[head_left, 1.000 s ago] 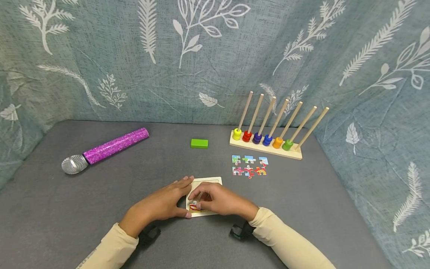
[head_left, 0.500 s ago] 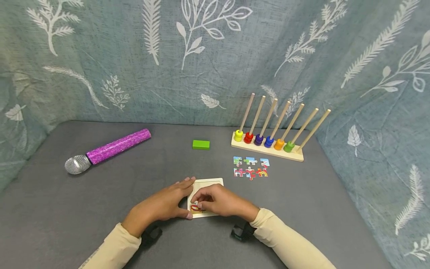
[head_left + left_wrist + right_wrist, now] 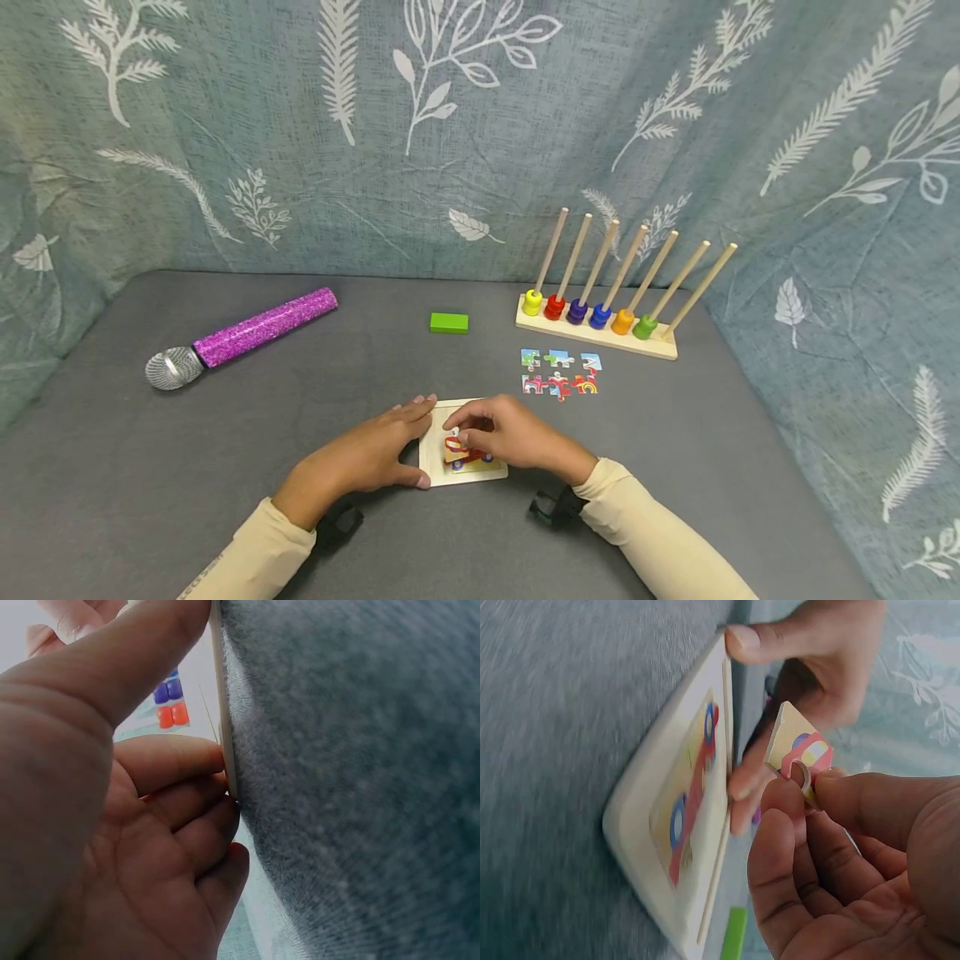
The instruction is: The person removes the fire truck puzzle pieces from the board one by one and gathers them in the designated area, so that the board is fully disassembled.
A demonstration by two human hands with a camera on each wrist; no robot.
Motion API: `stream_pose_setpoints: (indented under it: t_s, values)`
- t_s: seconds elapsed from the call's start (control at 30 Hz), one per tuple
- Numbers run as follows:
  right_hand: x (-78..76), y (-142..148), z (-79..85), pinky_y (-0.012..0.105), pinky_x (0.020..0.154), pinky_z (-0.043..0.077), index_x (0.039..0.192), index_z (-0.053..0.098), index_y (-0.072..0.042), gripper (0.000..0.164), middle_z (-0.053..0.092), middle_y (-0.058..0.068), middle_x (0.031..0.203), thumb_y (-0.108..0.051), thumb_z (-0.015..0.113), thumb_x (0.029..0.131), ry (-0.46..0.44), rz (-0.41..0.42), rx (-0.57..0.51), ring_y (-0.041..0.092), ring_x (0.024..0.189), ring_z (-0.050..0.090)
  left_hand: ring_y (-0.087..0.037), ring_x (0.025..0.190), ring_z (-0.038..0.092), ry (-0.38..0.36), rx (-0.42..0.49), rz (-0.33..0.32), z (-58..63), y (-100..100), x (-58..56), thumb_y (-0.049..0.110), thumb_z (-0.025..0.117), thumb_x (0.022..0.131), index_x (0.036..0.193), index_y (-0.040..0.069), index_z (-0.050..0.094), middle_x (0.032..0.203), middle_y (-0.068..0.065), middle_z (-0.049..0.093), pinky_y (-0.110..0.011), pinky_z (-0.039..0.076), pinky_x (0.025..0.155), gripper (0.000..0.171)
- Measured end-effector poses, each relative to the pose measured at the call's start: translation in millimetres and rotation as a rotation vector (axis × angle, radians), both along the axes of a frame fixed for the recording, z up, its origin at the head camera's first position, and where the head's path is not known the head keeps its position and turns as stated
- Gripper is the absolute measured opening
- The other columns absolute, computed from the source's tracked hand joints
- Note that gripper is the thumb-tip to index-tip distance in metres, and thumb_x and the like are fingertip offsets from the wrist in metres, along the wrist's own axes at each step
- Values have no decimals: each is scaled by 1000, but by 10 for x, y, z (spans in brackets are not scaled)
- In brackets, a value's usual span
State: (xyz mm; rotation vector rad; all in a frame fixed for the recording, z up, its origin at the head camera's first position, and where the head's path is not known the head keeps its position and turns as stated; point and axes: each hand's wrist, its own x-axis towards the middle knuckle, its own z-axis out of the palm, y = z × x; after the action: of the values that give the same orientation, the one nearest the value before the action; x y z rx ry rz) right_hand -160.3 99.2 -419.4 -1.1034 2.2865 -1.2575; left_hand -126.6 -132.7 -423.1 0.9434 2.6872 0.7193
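My right hand (image 3: 510, 433) pinches a small puzzle piece (image 3: 795, 742) with a red and yellow picture between thumb and fingers. The piece is tilted and raised over a shallow wooden puzzle tray (image 3: 426, 457). Inside the tray lie joined pieces (image 3: 686, 802) showing red shapes and blue wheels, partly hidden by the right hand in the head view. My left hand (image 3: 371, 446) rests along the tray's left side, thumb at the near corner and fingers at the far corner. In the left wrist view its fingers (image 3: 187, 761) touch the tray's edge.
Several loose puzzle pieces (image 3: 558, 375) lie right of and beyond the tray. Behind them stands a wooden peg stand (image 3: 592, 329) with coloured rings. A green block (image 3: 448, 322) lies at the back middle, a purple glitter microphone (image 3: 255, 333) at the left. A patterned curtain hangs behind.
My right hand has raised the puzzle piece from the tray's near left part and moved slightly right and up with it. The left hand has stayed at the tray's left side.
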Motion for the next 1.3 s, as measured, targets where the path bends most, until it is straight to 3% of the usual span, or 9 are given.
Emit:
stream_pose_setpoints:
  t_s: [0.27,0.67,0.9,1.1,1.3]
  values:
    - [-52,172,53,21,59,48,109,70,2,19,68,1,84,1,60,93,-18,-56,32,5,68,55,-39,139,31,-23,1,6,14,-4,-4,31,82,77,141,-8,45,152,-23,33,-51,26,113,84]
    - [-160,504,67,23,58,46,108,72,-1,20,66,-3,83,1,60,92,52,-157,57,7,69,55,-38,140,30,-24,-20,-1,23,0,-15,29,82,77,141,-9,43,152,-23,32,-51,25,113,84]
    - [-236,695,27,22,56,44,110,71,2,20,67,1,82,2,60,92,38,-189,36,9,66,54,-38,140,29,-18,-24,-14,19,-18,-4,30,82,78,142,-9,42,153,-22,32,-51,25,113,85]
    - [-306,827,-4,23,61,49,110,71,4,21,70,7,90,3,60,92,34,-219,41,10,71,58,-37,140,29,-23,-15,-11,14,-20,-6,32,81,78,142,-9,41,153,-22,31,-50,24,114,86]
    - [-345,891,-9,24,63,50,109,71,4,20,70,6,90,3,60,92,31,-218,68,8,73,59,-37,140,29,-28,-20,-6,23,-18,-3,33,81,78,142,-9,41,153,-21,31,-50,24,114,86]
